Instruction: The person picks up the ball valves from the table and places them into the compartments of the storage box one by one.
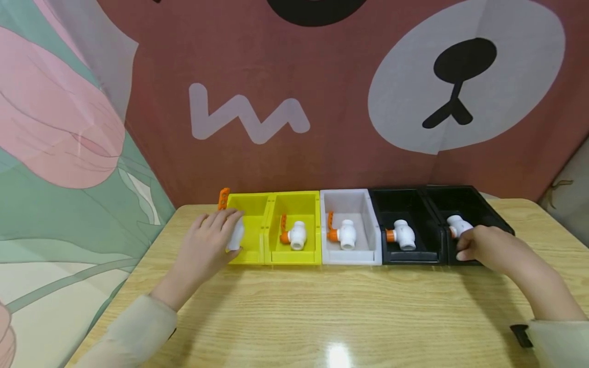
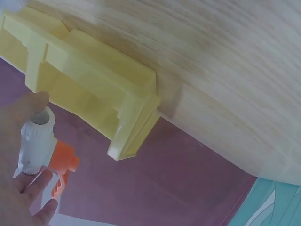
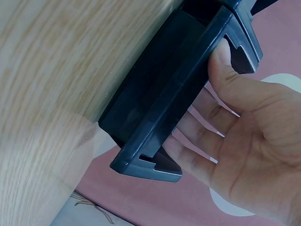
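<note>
At the left end of the bin row, my left hand (image 1: 209,245) grips a white ball valve (image 2: 35,148) with an orange handle (image 1: 223,198). Thumb and fingers stand on either side of its white body, over the left yellow bin (image 1: 250,255). At the other end, my right hand (image 1: 494,248) reaches into the rightmost black bin (image 1: 492,212) and holds another white ball valve (image 1: 459,225), tilted and partly covered by the fingers. In the right wrist view the front wall of the black bin (image 3: 176,89) hides the fingertips and that valve.
Between the hands, one white and orange valve lies in each middle bin: the second yellow bin valve (image 1: 297,236), the white bin valve (image 1: 347,235) and the left black bin valve (image 1: 404,235). The bins stand along the back of the wooden table (image 1: 294,306), against a printed cloth (image 1: 322,102).
</note>
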Demonstrator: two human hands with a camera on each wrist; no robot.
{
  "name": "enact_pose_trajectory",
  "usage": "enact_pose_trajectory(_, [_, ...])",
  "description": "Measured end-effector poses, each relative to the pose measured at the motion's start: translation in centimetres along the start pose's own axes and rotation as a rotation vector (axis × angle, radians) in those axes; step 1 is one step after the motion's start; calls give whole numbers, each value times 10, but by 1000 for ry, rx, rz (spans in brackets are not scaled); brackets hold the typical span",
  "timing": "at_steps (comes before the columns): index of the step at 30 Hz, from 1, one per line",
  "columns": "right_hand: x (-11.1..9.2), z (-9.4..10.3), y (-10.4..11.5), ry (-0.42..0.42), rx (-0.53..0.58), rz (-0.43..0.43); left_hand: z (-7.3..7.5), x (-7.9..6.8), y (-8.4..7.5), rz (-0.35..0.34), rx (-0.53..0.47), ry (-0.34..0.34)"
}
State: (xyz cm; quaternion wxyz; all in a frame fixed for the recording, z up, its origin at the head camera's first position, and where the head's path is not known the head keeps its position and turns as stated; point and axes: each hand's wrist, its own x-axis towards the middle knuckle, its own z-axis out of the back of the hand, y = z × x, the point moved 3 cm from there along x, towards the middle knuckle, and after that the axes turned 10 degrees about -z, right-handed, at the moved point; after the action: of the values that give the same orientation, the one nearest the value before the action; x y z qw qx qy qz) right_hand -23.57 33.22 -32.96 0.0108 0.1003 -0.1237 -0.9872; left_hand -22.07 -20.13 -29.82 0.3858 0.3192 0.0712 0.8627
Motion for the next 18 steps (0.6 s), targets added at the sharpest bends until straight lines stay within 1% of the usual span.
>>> enact_pose_trajectory(4, [1,-1,0,0,0,4,-5,3,4,9,6,-12])
enact_pose_trajectory(8, [1,-1,-2,3,3,4,-10,7,9,28,3,-2])
enact_pose_trajectory(11, [2,-1,-2,3,6,2,-14,10,11,61,-9,34])
enact_pose_trajectory(18, [2,-2,-2,3,6,7,-23,17,17,155,-47,158])
